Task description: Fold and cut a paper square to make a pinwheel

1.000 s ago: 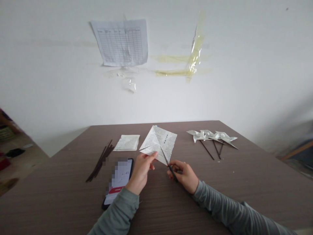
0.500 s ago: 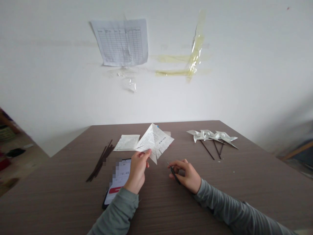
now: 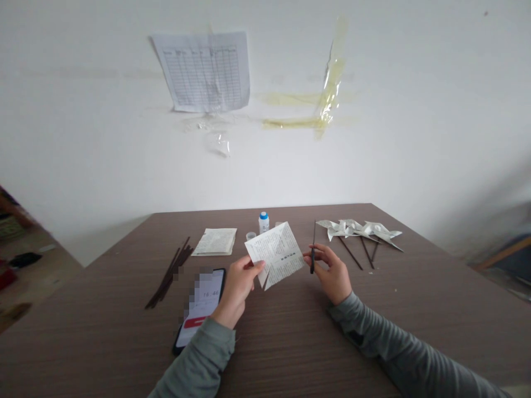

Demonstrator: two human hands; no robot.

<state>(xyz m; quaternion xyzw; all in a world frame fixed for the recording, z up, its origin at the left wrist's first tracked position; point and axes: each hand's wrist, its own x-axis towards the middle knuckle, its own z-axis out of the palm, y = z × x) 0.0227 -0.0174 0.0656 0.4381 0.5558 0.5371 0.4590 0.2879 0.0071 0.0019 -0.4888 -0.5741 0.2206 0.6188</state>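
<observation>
My left hand (image 3: 241, 282) pinches a square of printed paper (image 3: 277, 251) by its near left corner, thumb on top. A slit opens at the paper's lower edge, and faint crease lines cross the sheet. Just right of the paper, my right hand (image 3: 332, 271) grips a pair of scissors (image 3: 313, 254) with dark handles, blades pointing away from me and apart from the sheet. Behind the paper stand a white bottle with a blue cap (image 3: 264, 222) and a small clear cup (image 3: 251, 236), partly hidden.
A stack of printed paper squares (image 3: 215, 242) lies left of centre. Dark thin sticks (image 3: 168, 273) and a phone (image 3: 201, 307) showing a timer are nearer on the left. Paper pinwheels (image 3: 359, 228) on dark sticks lie at the back right, before the wall.
My left hand has turned and lowered the paper to the right, uncovering the bottle and cup. My right hand has moved right and swung the scissors to point away from me.
</observation>
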